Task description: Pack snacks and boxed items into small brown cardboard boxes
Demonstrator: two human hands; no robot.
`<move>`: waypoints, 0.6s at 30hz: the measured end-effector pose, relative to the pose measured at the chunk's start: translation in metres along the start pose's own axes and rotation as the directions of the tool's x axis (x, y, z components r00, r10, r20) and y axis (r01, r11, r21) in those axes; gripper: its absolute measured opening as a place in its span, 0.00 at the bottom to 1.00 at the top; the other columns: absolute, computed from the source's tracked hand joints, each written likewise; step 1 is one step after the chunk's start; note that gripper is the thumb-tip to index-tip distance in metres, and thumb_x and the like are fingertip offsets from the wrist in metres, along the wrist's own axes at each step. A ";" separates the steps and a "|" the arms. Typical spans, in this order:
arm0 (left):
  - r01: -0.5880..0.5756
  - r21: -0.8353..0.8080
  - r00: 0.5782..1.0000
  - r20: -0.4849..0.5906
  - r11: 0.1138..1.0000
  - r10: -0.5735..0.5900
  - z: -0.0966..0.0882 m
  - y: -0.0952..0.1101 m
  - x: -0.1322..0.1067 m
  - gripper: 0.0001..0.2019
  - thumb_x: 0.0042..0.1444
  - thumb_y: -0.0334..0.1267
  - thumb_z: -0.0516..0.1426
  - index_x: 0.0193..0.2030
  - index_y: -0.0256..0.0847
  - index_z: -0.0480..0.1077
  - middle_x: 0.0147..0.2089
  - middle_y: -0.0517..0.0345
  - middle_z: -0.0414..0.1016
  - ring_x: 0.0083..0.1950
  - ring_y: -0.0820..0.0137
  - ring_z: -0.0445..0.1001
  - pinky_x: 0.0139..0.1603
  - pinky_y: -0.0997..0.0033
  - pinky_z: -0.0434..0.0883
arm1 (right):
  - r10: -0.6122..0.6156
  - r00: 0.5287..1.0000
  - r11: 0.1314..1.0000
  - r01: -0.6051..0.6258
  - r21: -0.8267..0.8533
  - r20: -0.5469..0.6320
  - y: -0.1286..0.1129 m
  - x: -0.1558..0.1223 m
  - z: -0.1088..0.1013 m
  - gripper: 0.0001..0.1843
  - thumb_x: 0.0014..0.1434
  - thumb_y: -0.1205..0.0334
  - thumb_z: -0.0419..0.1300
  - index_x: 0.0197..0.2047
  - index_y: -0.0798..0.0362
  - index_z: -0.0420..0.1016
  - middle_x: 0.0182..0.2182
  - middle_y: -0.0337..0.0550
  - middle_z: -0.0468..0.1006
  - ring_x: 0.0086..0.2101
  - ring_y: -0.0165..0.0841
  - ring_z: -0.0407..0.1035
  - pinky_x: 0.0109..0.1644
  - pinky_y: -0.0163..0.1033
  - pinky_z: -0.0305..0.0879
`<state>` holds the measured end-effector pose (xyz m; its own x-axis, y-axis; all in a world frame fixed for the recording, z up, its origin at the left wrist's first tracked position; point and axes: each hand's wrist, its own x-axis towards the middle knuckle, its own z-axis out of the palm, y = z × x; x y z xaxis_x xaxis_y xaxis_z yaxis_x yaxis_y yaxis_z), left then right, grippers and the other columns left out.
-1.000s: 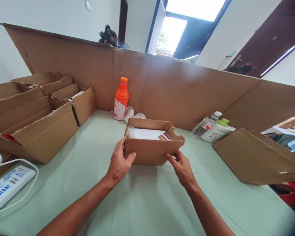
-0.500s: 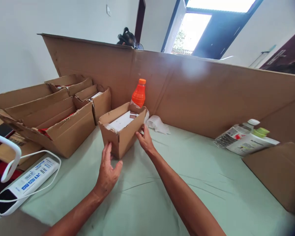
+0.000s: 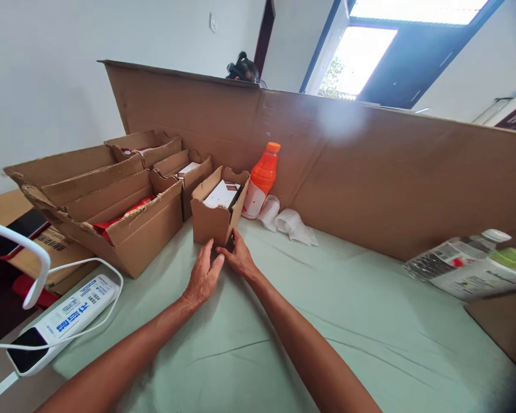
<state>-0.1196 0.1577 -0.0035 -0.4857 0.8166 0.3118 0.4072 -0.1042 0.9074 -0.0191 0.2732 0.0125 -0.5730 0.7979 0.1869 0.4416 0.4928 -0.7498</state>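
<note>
A small open cardboard box (image 3: 210, 222) stands on the pale green cloth, with white flat pieces (image 3: 222, 194) inside it. My left hand (image 3: 204, 274) is at the near end of the box, its fingertips against the lower front and the thumb apart. My right hand (image 3: 239, 257) is at the near right corner of the box, fingers close to its base; neither hand is wrapped round it. Just behind the box is an orange bottle (image 3: 262, 179) with an orange cap. Left of it stand more cardboard boxes (image 3: 150, 235), one with red packets (image 3: 126, 217).
Crumpled clear plastic (image 3: 289, 221) lies right of the bottle. A tall cardboard panel (image 3: 370, 172) runs along the back. At right lie a clear bottle (image 3: 458, 252) and a white bottle (image 3: 481, 278). A white power bank (image 3: 75, 312) with a cable is at left. A person's head (image 3: 243, 67) shows behind the panel.
The small box has moved away from me and turned, now beside the other boxes. Both hands have come closer together at its near end. The view has swung slightly left.
</note>
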 end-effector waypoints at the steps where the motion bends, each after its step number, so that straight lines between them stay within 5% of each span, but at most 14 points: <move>1: -0.008 0.010 1.000 -0.008 1.000 0.009 0.000 -0.004 0.009 0.27 0.66 0.47 0.52 0.68 0.38 0.61 0.68 0.37 0.66 0.69 0.54 0.66 0.68 0.45 0.65 | 0.026 1.000 0.999 -0.026 -0.032 -0.007 -0.002 0.009 0.003 0.48 0.58 0.45 0.63 0.73 0.57 0.51 0.67 0.60 0.64 0.65 0.49 0.61 0.67 0.53 0.58; 6: -0.046 0.070 0.999 -0.006 0.997 0.047 0.000 -0.026 0.037 0.25 0.65 0.44 0.50 0.66 0.38 0.64 0.66 0.40 0.69 0.69 0.55 0.66 0.70 0.44 0.62 | 0.120 0.993 0.974 -0.122 -0.190 -0.022 -0.014 0.045 0.017 0.40 0.64 0.49 0.58 0.72 0.57 0.53 0.68 0.60 0.64 0.66 0.48 0.60 0.66 0.51 0.56; 11: -0.101 0.131 0.994 0.060 0.986 0.094 0.001 -0.035 0.035 0.29 0.58 0.38 0.55 0.67 0.35 0.63 0.66 0.38 0.68 0.68 0.53 0.66 0.69 0.44 0.63 | 0.162 0.985 0.943 -0.171 -0.285 -0.057 -0.020 0.069 0.035 0.34 0.68 0.46 0.52 0.69 0.60 0.58 0.61 0.62 0.72 0.61 0.50 0.65 0.63 0.51 0.56; 18: -0.127 0.201 0.992 0.046 0.971 0.120 0.002 -0.037 0.032 0.30 0.53 0.30 0.55 0.66 0.37 0.63 0.63 0.40 0.71 0.62 0.55 0.72 0.59 0.49 0.73 | 0.120 0.991 0.934 -0.134 -0.332 -0.062 -0.013 0.073 0.042 0.33 0.70 0.49 0.50 0.70 0.60 0.55 0.64 0.61 0.68 0.62 0.47 0.62 0.62 0.47 0.56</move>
<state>-0.1486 0.1883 -0.0275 -0.3973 0.8236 0.4049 0.6123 -0.0907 0.7854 -0.0962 0.3107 0.0093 -0.4719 0.8712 0.1352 0.7184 0.4688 -0.5140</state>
